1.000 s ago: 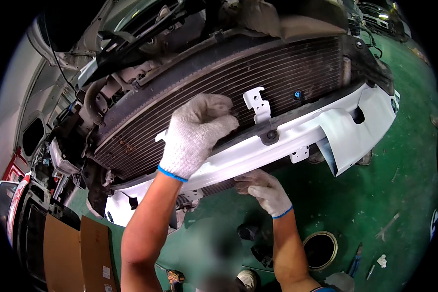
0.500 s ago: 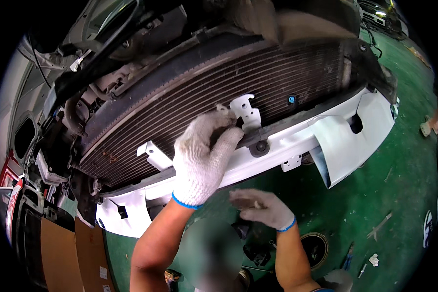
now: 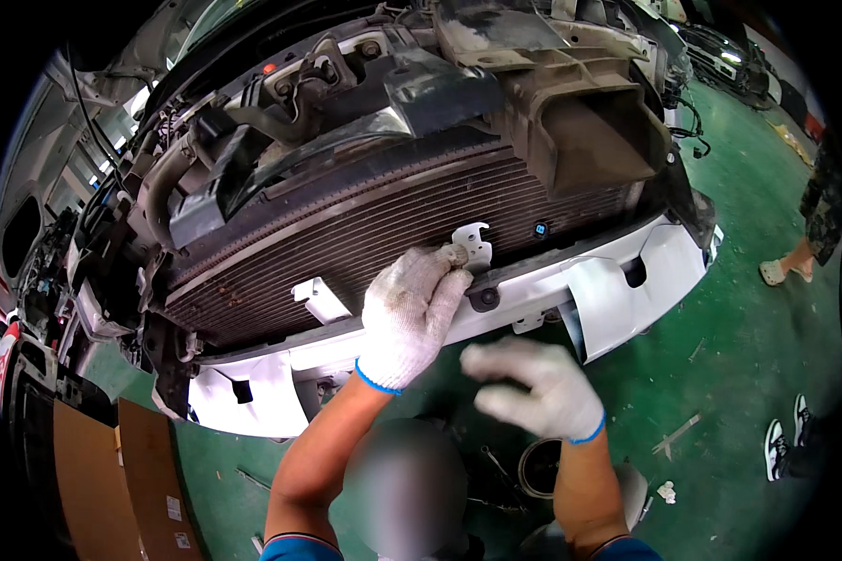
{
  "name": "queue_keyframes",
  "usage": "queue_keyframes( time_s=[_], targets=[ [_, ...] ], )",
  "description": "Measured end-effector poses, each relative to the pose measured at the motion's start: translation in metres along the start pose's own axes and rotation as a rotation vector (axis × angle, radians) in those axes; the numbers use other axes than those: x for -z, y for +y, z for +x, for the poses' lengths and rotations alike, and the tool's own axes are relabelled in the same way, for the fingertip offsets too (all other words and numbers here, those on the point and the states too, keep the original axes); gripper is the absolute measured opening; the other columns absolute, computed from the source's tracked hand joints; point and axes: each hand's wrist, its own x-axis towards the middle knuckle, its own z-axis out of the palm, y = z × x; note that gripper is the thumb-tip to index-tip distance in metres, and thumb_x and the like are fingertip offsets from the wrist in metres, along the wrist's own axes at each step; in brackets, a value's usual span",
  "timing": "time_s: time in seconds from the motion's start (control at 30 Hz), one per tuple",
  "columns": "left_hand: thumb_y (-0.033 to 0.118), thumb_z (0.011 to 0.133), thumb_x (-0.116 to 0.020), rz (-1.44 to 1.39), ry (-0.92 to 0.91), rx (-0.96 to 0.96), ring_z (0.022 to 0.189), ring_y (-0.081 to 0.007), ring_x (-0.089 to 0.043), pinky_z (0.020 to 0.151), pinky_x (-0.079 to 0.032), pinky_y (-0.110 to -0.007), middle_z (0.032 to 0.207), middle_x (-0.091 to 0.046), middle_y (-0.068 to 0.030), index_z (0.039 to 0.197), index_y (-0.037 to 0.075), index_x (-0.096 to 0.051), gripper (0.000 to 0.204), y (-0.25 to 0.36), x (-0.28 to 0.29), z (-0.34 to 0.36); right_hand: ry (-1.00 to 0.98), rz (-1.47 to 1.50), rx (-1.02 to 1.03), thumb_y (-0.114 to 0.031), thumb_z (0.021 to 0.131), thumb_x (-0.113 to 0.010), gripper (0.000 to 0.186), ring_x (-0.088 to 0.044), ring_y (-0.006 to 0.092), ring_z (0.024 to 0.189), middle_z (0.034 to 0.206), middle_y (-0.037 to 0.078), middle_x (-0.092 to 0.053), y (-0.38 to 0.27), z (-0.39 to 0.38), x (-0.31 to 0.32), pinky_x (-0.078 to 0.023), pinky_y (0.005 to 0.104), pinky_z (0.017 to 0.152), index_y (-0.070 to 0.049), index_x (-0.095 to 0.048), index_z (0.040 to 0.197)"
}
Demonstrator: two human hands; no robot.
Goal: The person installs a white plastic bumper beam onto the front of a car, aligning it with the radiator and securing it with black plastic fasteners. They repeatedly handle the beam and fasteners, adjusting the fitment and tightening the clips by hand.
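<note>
A white metal bracket (image 3: 474,245) with holes stands upright on the white bumper beam (image 3: 533,297), in front of the radiator (image 3: 384,220). My left hand (image 3: 407,313), in a white knit glove with a blue cuff, is closed at the bracket's left edge. Its thumb and fingers are pinched together, and whatever lies between them is hidden. Lower and to the right, my right hand (image 3: 538,388), gloved alike, hangs in front of the beam with fingers apart, slightly blurred. Nothing shows in it. A second white bracket (image 3: 321,299) rises from the beam left of my left hand.
A dark plastic air duct (image 3: 589,140) overhangs the radiator. Cardboard (image 3: 112,467) stands at the lower left. On the green floor lie a round container (image 3: 540,467), a wrench (image 3: 500,467) and scraps. Other people's legs and shoes (image 3: 775,451) show at the right.
The view has shifted, showing more of the engine bay. My left hand stays at the bracket, its fingers drawn closer together. My right hand has turned and its fingers have spread.
</note>
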Motion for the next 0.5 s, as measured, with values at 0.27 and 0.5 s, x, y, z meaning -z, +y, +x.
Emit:
queue_keyframes(
  time_s=[0.27,0.5],
  targets=[
    [0.013,0.093,-0.068,0.101,-0.109,-0.207,0.087,-0.0358,-0.067,0.077,-0.054,-0.044,0.099,-0.069,-0.0159,0.105,0.001,-0.073,0.017,0.001,0.009,0.007,0.252,-0.406,0.195,-0.01,0.095,-0.067,0.038,-0.072,0.0317,0.097,0.114,0.017,-0.07,-0.031,0.07,0.045,-0.058,0.04,0.083,-0.005,-0.067,0.132],
    [0.013,0.092,-0.071,-0.019,-0.105,-0.074,0.09,-0.0358,-0.069,0.081,-0.056,-0.043,0.1,-0.07,-0.015,0.106,0.003,-0.072,0.017,0.0,0.014,0.004,0.132,-0.226,0.083,-0.013,0.097,-0.069,0.02,-0.072,0.0264,0.094,0.104,0.013,-0.072,-0.013,0.08,0.042,-0.057,0.0347,0.083,-0.002,-0.075,0.112]
  ],
)
